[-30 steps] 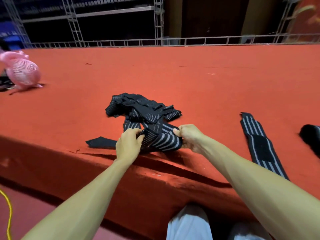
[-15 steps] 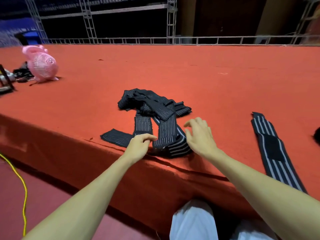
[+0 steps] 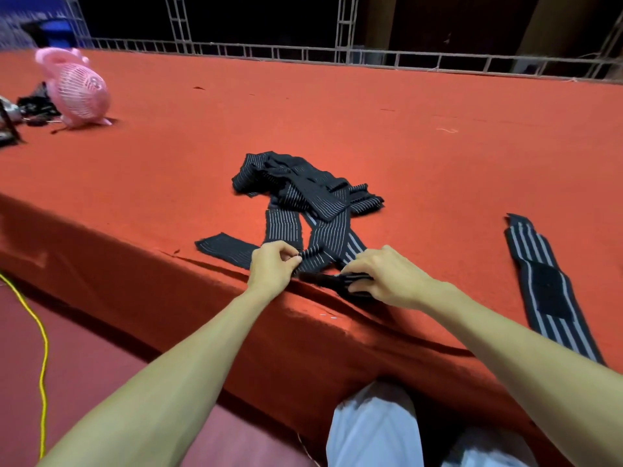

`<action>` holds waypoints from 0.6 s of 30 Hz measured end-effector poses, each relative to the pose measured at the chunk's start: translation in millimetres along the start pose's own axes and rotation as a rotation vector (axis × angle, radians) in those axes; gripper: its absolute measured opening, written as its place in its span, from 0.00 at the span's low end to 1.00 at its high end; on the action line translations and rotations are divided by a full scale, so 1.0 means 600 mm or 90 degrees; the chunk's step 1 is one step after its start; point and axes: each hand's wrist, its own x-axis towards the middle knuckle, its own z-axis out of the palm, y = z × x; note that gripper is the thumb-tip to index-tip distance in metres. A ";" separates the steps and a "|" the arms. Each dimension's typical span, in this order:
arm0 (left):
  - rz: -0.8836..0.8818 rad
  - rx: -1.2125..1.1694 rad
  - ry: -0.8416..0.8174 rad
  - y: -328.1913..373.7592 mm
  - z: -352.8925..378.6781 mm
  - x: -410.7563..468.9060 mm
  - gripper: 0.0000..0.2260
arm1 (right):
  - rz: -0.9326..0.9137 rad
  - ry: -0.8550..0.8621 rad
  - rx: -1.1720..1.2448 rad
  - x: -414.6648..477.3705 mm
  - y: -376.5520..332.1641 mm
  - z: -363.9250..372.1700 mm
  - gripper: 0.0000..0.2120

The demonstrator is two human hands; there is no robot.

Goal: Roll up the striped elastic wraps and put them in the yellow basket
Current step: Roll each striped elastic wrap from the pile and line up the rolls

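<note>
A yellow cable is trailing across the floor at far left, below the near edge of a broad red-carpeted table. On the table's far left corner a pink fan is standing upright, with a dark clutter of gear lying just beside it.

At the centre, a heap of striped elastic wraps is lying tangled on the carpet, with several strips running out of it toward the near edge. One black end is lying flat to the left of the person's hands.

The left hand is hovering at the table's edge, its fingers curled in, thumb and forefinger pinching the end of one striped strip. Just beside it, the right hand is pressing down on the same bundle, its fingers bent over and gripping a dark folded end right at the edge.

Well apart to the right, a single wrap is lying stretched out flat, a black patch showing at its middle.

A metal truss railing is running along the table's far side, and the person's white trousers are showing below the near edge.
</note>
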 end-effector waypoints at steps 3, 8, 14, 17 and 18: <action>-0.035 -0.025 -0.006 -0.002 -0.002 0.000 0.02 | -0.005 -0.043 0.080 0.003 -0.002 -0.015 0.06; -0.059 -0.033 -0.007 -0.022 -0.002 -0.023 0.02 | 0.083 -0.068 0.111 -0.040 0.030 -0.057 0.07; 0.038 0.191 -0.050 0.064 0.026 -0.040 0.16 | 0.275 0.040 0.366 -0.141 0.077 -0.122 0.09; 0.194 0.188 -0.117 0.134 0.039 -0.054 0.32 | 0.307 0.134 0.503 -0.176 0.076 -0.156 0.12; 0.248 0.178 -0.175 0.156 0.046 -0.059 0.37 | 0.311 0.173 0.552 -0.185 0.074 -0.171 0.11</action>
